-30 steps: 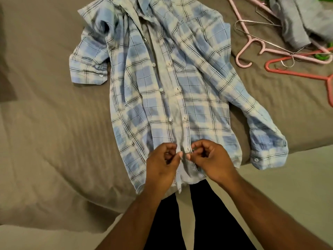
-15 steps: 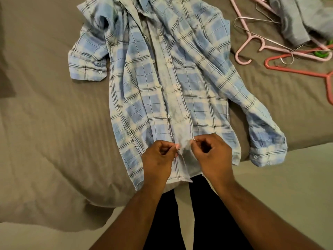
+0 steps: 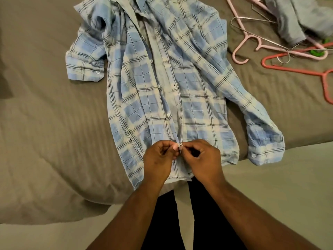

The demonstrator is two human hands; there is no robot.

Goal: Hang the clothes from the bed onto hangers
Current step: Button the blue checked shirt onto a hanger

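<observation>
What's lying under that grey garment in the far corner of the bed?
Poking out from under the grey garment are pink hangers, a wire hanger and something green. Whatever else lies beneath is covered.

Left of the fingers, bare bedcover gives wide passage. Beyond them, the plaid shirt covers the bed. Far right and beyond, pink hangers, a red hanger and grey clothes clutter the surface.

The shirt had its collar cut off up top, and the grey garment and red hanger ran out of frame. The left hand and right hand pinched the placket, and whatever was between them was too tiny to tell.
</observation>
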